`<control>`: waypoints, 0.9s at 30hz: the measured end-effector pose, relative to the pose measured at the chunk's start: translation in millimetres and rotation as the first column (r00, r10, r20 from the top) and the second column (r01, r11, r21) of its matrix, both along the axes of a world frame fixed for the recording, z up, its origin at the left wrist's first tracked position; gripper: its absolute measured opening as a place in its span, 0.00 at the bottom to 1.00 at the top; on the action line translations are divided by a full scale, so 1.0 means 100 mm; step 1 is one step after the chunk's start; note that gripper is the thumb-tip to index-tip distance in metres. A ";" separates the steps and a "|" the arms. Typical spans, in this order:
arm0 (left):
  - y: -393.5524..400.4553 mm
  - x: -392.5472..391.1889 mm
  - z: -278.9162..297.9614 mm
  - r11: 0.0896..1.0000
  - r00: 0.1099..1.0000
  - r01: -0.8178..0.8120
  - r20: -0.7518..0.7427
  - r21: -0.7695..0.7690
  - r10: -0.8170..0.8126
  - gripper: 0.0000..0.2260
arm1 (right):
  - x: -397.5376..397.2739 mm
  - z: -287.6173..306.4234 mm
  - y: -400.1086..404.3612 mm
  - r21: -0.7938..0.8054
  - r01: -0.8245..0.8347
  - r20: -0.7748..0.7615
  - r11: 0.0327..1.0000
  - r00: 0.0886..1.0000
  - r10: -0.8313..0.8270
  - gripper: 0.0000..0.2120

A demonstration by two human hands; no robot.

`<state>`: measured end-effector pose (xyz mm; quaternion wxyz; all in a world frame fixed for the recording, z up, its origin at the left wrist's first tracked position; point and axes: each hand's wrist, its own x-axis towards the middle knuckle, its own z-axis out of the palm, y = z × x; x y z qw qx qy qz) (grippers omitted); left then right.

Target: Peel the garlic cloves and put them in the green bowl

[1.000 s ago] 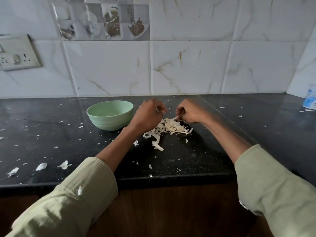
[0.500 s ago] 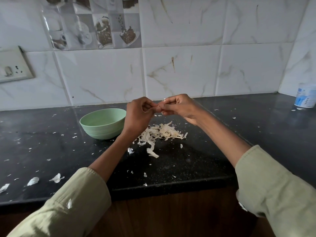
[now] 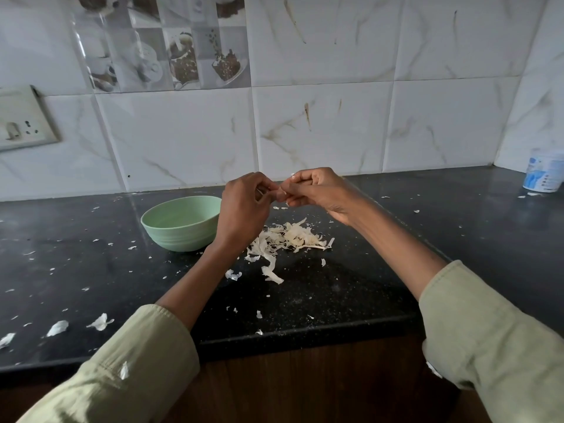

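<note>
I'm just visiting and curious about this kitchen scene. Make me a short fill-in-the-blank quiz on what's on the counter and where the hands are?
1. The bowl on the counter is coloured ____.
2. The pile of garlic skins lies to the ____ of the bowl as the camera sees it.
3. The left hand and the right hand meet ____ the pile of skins.
4. The black countertop backs onto a wall of white ____.

Missing words: green; right; above; tiles
</note>
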<state>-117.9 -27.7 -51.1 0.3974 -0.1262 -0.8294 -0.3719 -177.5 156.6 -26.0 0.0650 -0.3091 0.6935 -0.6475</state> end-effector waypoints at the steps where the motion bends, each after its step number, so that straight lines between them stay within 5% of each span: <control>1: -0.01 0.00 0.00 1.000 1.000 -0.015 -0.007 -0.005 0.015 0.03 | 0.01 0.00 0.00 0.000 -0.017 -0.007 1.000 1.000 0.017 0.16; 10: -0.01 0.02 0.01 0.995 0.999 0.006 0.033 0.101 -0.009 0.04 | 0.00 -0.02 0.00 0.004 0.001 -0.108 1.000 0.994 -0.001 0.13; 21: 0.03 0.00 -0.06 0.998 0.986 -0.038 0.158 -0.043 0.044 0.12 | -0.04 -0.03 0.00 0.053 0.003 -0.147 0.999 0.989 0.004 0.12; 27: 0.01 0.00 -0.05 0.997 0.989 -0.014 0.149 -0.072 0.025 0.03 | -0.07 -0.03 0.03 0.083 0.092 -0.185 0.992 0.980 -0.075 0.11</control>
